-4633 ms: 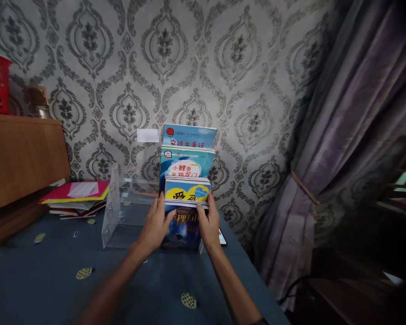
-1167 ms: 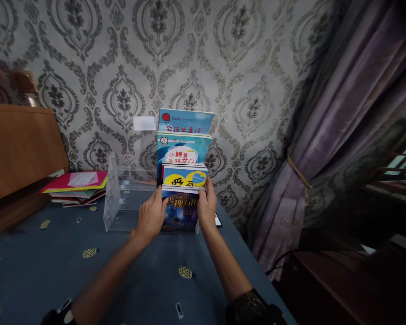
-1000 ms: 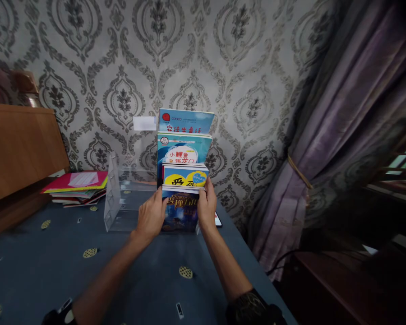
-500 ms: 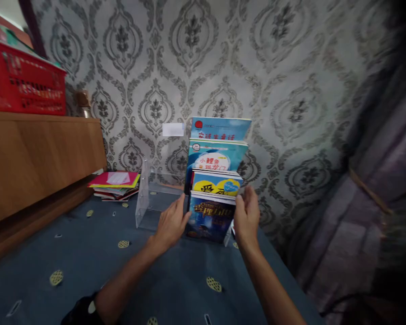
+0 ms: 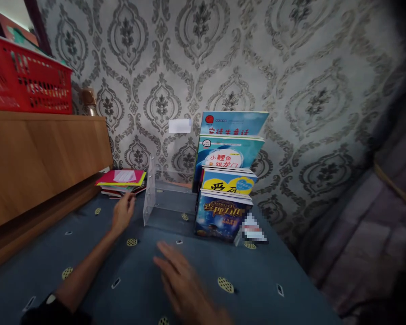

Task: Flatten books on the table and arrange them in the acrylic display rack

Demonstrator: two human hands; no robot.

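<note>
Upright books stand in stepped rows in the right part of a clear acrylic stand (image 5: 149, 194). At the front is a dark blue book (image 5: 219, 216), then a yellow and blue book (image 5: 228, 180), a teal book (image 5: 230, 151) and a light blue book (image 5: 235, 122) at the back. My left hand (image 5: 122, 213) is beside a low pile of books and booklets (image 5: 122, 177), fingers loosely bent with nothing seen in them; contact with the pile cannot be made out. Over the cloth before the stand, my right hand (image 5: 179, 280) is blurred, its fingers apart and holding nothing.
A wooden cabinet (image 5: 47, 158) borders the left side, with a red plastic basket (image 5: 30, 76) on it. Patterned wallpaper (image 5: 291, 99) rises behind. A pixelated patch (image 5: 253, 228) lies right of the stand, and a grey curtain (image 5: 355, 234) hangs at the right.
Both hands have come off the front books. The left hand moved left to the pile; the right hand moved left and nearer to me. The books stay upright in the stand.
</note>
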